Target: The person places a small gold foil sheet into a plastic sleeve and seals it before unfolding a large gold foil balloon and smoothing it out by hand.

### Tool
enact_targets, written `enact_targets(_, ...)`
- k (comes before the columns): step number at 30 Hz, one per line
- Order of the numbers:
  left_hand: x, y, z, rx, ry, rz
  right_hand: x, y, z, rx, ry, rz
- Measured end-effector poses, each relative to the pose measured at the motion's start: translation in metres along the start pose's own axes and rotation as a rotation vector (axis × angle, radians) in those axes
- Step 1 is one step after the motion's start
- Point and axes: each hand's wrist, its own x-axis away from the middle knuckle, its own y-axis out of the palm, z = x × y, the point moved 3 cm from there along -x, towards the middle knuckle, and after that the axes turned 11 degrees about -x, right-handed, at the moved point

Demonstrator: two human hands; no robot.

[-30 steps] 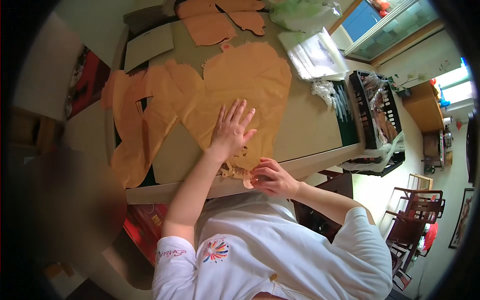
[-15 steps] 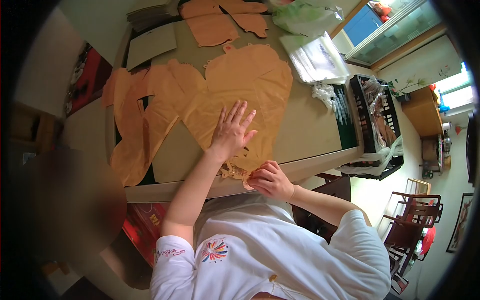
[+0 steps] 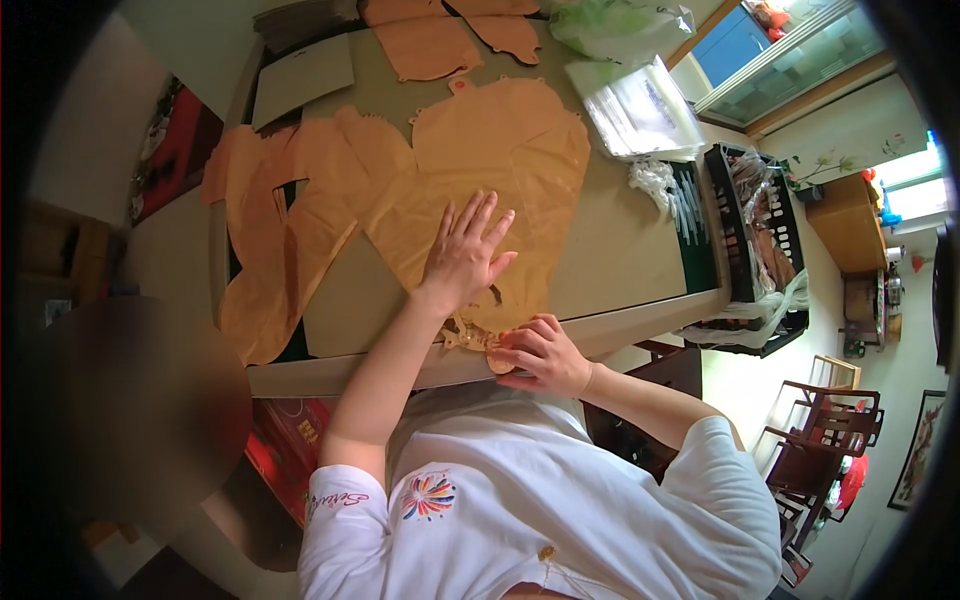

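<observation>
A large, flat orange-gold foil balloon (image 3: pixel 490 150), uninflated, lies over the table with its narrow, patterned end at the near edge. My left hand (image 3: pixel 462 255) rests flat on its lower middle, fingers stretched out. At the near edge my right hand (image 3: pixel 540 355) is closed, its curled fingers gripping the patterned end of the same balloon. A small rounded flap shows beside those fingers; the fingertips are partly hidden. To the left, more flat foil (image 3: pixel 270 230) of the same colour spreads over the table, touching or overlapping the first piece.
More orange foil pieces (image 3: pixel 425 45) lie at the far side. A grey card (image 3: pixel 305 82) is at the far left. Clear plastic sleeves (image 3: pixel 640 110), a white ribbon bundle (image 3: pixel 652 183) and thin straws (image 3: pixel 688 210) lie to the right, beside a black basket (image 3: pixel 735 230). Chairs (image 3: pixel 820 450) stand farther right.
My right hand has shifted slightly along the balloon's near end, its fingers now reaching further over the foil. My left hand stays flat in nearly the same place.
</observation>
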Motion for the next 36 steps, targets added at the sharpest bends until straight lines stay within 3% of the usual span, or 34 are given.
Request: enact_targets(36,0.0037,0.0012,-0.0090,0.011,0.023,-0.024,0.0063,0.0016,0.0024,-0.060,-0.033,0.044)
